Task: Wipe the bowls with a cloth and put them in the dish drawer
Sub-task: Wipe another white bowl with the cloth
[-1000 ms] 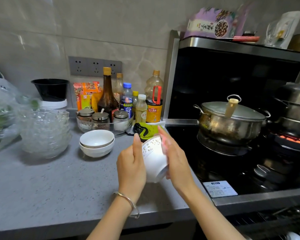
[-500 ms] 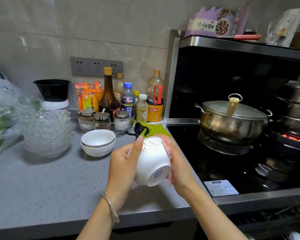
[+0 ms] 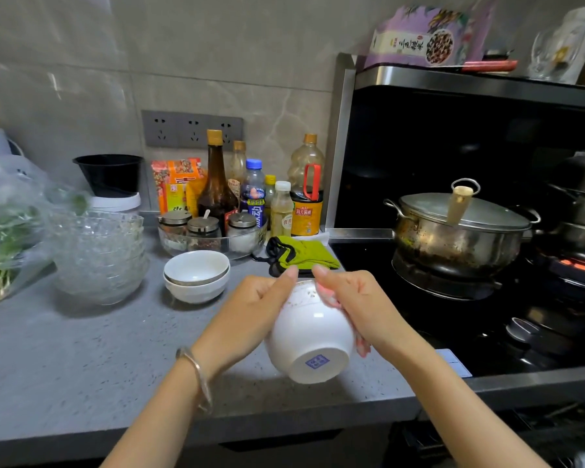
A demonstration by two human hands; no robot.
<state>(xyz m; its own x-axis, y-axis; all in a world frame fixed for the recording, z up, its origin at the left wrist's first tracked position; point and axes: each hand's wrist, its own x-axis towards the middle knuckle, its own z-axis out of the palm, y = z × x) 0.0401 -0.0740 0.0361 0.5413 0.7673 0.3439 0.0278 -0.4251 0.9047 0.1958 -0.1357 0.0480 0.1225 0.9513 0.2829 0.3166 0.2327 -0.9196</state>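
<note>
The white bowl (image 3: 309,336) is glossy glazed ceramic, like the 2 stacked bowls (image 3: 196,275). The bench (image 3: 81,366) is matt, speckled grey stone. The glass bowls (image 3: 98,255) are clear and faceted. The pot (image 3: 456,238) is shiny, stained steel. The green pot holder (image 3: 304,255) is matt fabric.

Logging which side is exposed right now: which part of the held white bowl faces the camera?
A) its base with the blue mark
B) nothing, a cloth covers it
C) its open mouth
A: the white bowl, gripped between the left hand and the right hand, is tipped so that its base with the blue mark faces the camera.
</note>
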